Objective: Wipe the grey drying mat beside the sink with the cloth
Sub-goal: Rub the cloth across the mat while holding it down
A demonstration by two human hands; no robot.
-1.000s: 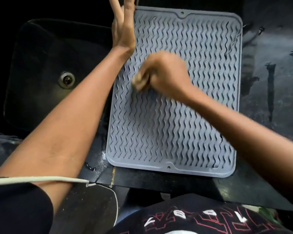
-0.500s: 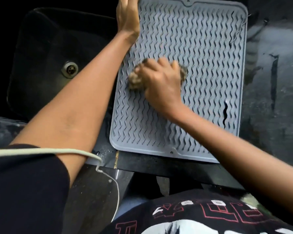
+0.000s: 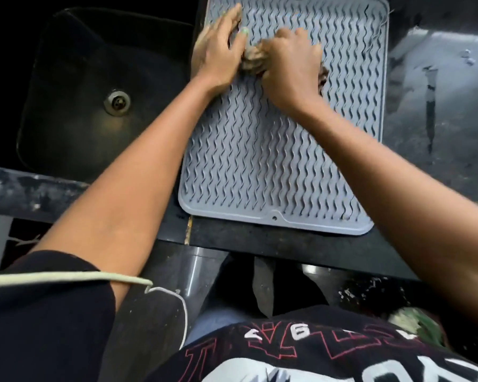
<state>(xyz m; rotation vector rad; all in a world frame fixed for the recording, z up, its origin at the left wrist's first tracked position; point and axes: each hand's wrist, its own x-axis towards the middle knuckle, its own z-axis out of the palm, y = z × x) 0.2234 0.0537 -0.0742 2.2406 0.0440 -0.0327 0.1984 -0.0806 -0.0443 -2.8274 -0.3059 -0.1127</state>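
Note:
The grey drying mat (image 3: 262, 161) with wavy ridges lies flat on the dark counter, right of the sink. My right hand (image 3: 290, 67) is closed around a crumpled brownish cloth (image 3: 253, 60) and presses it onto the mat's upper left part. My left hand (image 3: 218, 48) lies flat on the mat's upper left edge with fingers spread, its thumb touching the cloth. Most of the cloth is hidden under my right hand.
A dark sink (image 3: 100, 86) with a metal drain (image 3: 118, 102) sits left of the mat. Wet, streaked dark counter (image 3: 439, 106) stretches to the right. The counter's front edge (image 3: 287, 249) runs just below the mat.
My right hand has pushed the cloth up and to the left across the mat. The left hand has come down from the top edge and now lies next to the cloth.

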